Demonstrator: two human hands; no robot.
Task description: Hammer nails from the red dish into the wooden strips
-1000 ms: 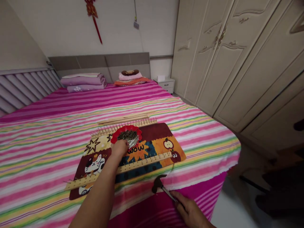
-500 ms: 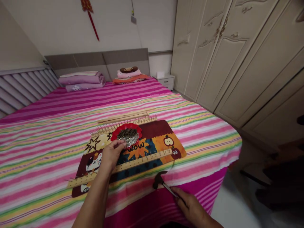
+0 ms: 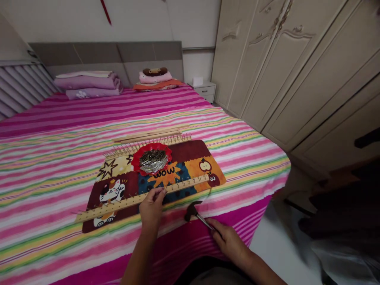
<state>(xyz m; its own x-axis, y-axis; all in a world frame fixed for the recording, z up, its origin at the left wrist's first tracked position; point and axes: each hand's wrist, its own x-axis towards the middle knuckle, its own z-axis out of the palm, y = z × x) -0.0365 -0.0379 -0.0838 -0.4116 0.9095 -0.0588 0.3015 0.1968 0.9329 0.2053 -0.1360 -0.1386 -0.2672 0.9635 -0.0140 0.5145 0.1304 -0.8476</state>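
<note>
My left hand (image 3: 152, 204) is closed in a pinch at the near edge of a wooden strip (image 3: 124, 202); whatever is between the fingertips is too small to make out. Several nails stand along this strip, and bare holes or dots show in its middle part. My right hand (image 3: 227, 237) grips a claw hammer (image 3: 204, 221) by its handle, its dark head lying low over the bed's near edge. Beyond my left hand sits a red scalloped bowl (image 3: 135, 161) full of loose nails (image 3: 152, 160), on a patterned mat (image 3: 190, 152).
Behind the bowl lies another wooden strip (image 3: 124, 149) bristling with upright nails, with thin bare strips (image 3: 148, 135) beyond it. All rest on a striped bedspread (image 3: 246, 158). Folded quilts (image 3: 89, 85) are at the headboard; wardrobes (image 3: 252, 71) line the right.
My left hand has left the bowl of nails and come down and right to the near wooden strip. My right hand still holds the hammer. The view has tilted downward slightly.
</note>
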